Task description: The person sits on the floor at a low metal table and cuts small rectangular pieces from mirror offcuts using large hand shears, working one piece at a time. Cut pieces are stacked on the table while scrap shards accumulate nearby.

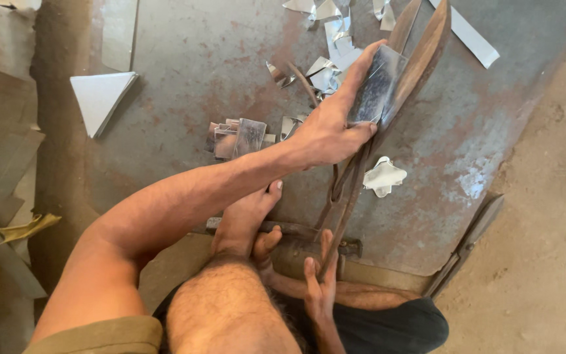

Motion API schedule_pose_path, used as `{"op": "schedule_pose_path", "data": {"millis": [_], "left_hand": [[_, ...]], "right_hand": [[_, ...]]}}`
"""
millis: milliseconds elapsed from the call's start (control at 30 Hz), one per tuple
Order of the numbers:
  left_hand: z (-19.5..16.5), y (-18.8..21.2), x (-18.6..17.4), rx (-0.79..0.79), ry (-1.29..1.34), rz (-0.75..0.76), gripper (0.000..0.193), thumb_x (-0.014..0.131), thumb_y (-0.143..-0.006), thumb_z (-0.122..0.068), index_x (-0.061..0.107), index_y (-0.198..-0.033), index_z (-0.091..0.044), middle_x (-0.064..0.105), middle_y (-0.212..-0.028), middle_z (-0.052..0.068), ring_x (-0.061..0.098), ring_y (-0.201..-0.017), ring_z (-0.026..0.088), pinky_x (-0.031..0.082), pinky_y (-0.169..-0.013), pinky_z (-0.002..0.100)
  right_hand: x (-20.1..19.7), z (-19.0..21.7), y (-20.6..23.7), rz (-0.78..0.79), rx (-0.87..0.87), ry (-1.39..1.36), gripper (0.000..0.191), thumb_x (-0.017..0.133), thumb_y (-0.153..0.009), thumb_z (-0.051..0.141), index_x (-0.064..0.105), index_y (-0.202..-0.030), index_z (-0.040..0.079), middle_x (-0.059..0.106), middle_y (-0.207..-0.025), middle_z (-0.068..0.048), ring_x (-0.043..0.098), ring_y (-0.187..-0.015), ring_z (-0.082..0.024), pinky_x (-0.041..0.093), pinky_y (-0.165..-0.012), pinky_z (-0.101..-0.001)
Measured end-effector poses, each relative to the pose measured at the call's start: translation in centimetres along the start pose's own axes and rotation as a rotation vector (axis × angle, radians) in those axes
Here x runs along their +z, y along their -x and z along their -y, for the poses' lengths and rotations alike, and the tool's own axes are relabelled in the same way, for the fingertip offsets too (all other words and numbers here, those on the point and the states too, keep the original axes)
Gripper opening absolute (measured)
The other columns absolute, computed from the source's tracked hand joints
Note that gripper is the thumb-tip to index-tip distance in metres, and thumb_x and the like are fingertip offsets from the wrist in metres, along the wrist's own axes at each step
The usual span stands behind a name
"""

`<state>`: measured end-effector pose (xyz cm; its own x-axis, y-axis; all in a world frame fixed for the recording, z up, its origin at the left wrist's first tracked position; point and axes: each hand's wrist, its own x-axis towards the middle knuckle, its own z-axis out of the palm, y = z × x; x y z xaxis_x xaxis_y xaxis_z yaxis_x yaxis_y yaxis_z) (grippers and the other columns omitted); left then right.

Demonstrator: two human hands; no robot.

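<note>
My left hand (327, 128) reaches out from the lower left and holds a small rectangular sheet-metal piece (376, 85) between the blades of large rusty shears (420, 56). The piece stands against the shears' upper blade. Close to my body, my right hand (319, 285) grips the long upper handle (345, 203) of the shears. My bare foot (244, 219) rests on the lower handle (296, 231), which lies flat on the metal floor plate (198, 59).
A pile of cut rectangular metal pieces (240, 137) lies left of my left hand. Shiny offcuts (329, 39) are scattered at the top, and a crumpled scrap (382, 176) lies right of the shears. A folded white triangle (99, 98) is at left. Sandy ground (545, 196) lies to the right.
</note>
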<state>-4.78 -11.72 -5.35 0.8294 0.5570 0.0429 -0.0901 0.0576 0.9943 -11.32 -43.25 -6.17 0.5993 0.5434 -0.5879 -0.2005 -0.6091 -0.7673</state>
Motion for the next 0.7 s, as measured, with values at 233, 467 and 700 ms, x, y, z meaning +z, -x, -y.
{"op": "schedule_pose_path", "data": {"millis": [233,467,700], "left_hand": [[0.3,0.3,0.0,-0.073,0.172,0.077,0.096,0.059,-0.093,0.004,0.007,-0.168,-0.025,0.045,-0.165,0.022,0.051,-0.152,0.035,0.045,-0.123,0.042],[-0.1,0.7,-0.3,0.109,0.127,0.045,0.096,0.071,-0.089,0.007,0.011,-0.161,-0.012,0.036,-0.16,0.023,0.034,-0.154,0.034,0.031,-0.132,0.047],[-0.8,0.2,1.0,-0.391,-0.17,0.024,0.085,0.092,-0.074,-0.029,0.034,-0.13,-0.002,0.067,-0.118,0.025,0.067,-0.115,0.036,0.05,-0.102,0.042]], "right_hand": [[1.0,-1.9,-0.9,-0.056,-0.045,-0.096,0.075,0.053,-0.096,0.009,0.018,-0.162,0.003,0.023,-0.169,-0.019,0.023,-0.155,-0.032,0.025,-0.12,-0.0455],[1.2,-4.8,-3.4,-0.212,-0.241,0.152,0.058,0.058,-0.092,0.006,0.045,-0.148,0.002,0.053,-0.142,-0.017,0.051,-0.133,-0.031,0.04,-0.113,-0.0448],[0.4,-1.9,-1.5,-0.084,-0.11,0.032,0.066,0.057,-0.097,0.01,0.03,-0.156,0.002,0.038,-0.159,-0.019,0.035,-0.149,-0.033,0.027,-0.12,-0.0454]]}}
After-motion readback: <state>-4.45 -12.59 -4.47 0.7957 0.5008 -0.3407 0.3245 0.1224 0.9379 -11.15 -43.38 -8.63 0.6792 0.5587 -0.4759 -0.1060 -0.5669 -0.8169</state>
